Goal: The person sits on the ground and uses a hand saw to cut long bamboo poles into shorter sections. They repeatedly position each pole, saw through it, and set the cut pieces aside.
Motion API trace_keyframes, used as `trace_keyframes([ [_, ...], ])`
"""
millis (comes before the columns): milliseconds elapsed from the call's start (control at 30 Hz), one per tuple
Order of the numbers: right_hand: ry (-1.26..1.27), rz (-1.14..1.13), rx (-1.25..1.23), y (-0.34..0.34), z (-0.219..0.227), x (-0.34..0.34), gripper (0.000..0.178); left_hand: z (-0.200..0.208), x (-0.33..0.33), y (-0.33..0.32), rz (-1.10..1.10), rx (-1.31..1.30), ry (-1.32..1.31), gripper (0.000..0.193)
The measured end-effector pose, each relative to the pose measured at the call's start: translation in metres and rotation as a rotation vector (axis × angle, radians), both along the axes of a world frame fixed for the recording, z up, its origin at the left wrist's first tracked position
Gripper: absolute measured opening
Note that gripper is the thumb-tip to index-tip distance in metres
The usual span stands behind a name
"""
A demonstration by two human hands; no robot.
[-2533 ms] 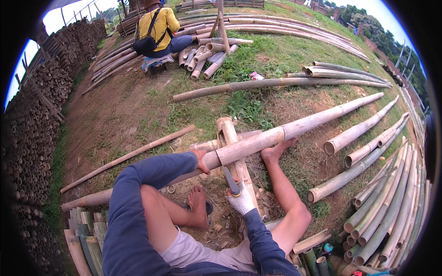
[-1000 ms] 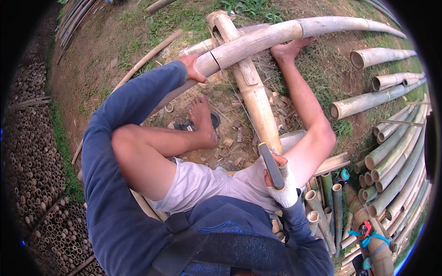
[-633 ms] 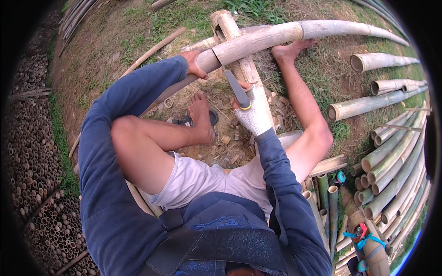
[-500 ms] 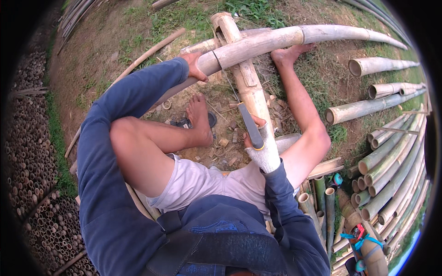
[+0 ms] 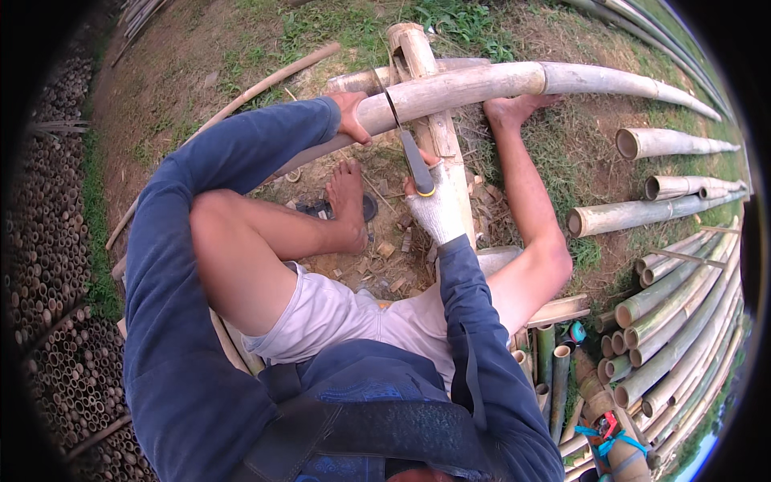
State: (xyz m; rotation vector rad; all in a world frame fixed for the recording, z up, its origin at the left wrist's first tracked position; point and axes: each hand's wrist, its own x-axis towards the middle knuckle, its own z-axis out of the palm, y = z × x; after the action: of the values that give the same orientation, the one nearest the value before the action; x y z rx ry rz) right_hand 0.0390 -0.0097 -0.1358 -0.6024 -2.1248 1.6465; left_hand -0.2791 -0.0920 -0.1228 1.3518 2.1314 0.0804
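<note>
A long pale bamboo pole (image 5: pixel 482 83) lies crosswise over a thicker notched bamboo beam (image 5: pixel 452 149). My left hand (image 5: pixel 351 116) is bare and grips the pole just left of the saw. In my right hand (image 5: pixel 432 210), which wears a white knit glove, is the dark grey handle of a hand saw (image 5: pixel 415 163). Its thin blade stands across the pole between my left hand and the beam, and the tip reaches past the pole's far side. How deep the blade sits in the bamboo I cannot tell.
Cut bamboo poles (image 5: pixel 683 309) are stacked at the right, and single poles (image 5: pixel 618 221) lie above them. Bundled bamboo ends (image 5: pixel 60 241) fill the left side. My bare foot (image 5: pixel 347 205) rests among wood chips near a dark sandal (image 5: pixel 369 207). A thin bamboo strip (image 5: pixel 265 83) lies behind my left arm.
My right hand has pushed the saw forward, away from my body, so more blade sticks out beyond the pole. My left hand keeps its grip. The whole view has shifted slightly.
</note>
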Motion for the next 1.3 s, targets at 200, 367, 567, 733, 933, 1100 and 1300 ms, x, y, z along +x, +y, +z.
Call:
trace_keyframes([
  [200,-0.198,-0.042,-0.156,-0.032,-0.012,0.070,0.066,0.010,-0.005,-0.006,0.023,0.058,-0.098,0.104],
  [367,-0.307,0.270,0.245,-0.064,-0.072,0.069,0.078,0.037,0.000,-0.014,-0.049,0.103,-0.193,0.105],
  [567,-0.337,0.282,0.401,-0.064,-0.070,0.036,0.078,0.068,0.006,-0.019,0.011,0.055,-0.101,0.101],
  [733,0.087,-0.084,-0.259,-0.021,-0.005,-0.053,0.081,0.069,0.013,-0.026,0.029,0.069,-0.163,0.114],
  [933,0.176,0.045,-0.141,0.014,0.012,-0.154,0.071,0.068,0.013,-0.034,0.102,0.140,-0.089,0.120],
  [1100,-0.019,-0.043,-0.398,0.021,0.036,-0.214,0.059,0.110,0.009,-0.075,0.378,0.370,-0.113,0.131],
  [1300,0.026,0.221,-0.286,0.014,0.103,-0.218,0.057,0.149,-0.041,-0.276,0.916,1.359,0.413,0.099],
])
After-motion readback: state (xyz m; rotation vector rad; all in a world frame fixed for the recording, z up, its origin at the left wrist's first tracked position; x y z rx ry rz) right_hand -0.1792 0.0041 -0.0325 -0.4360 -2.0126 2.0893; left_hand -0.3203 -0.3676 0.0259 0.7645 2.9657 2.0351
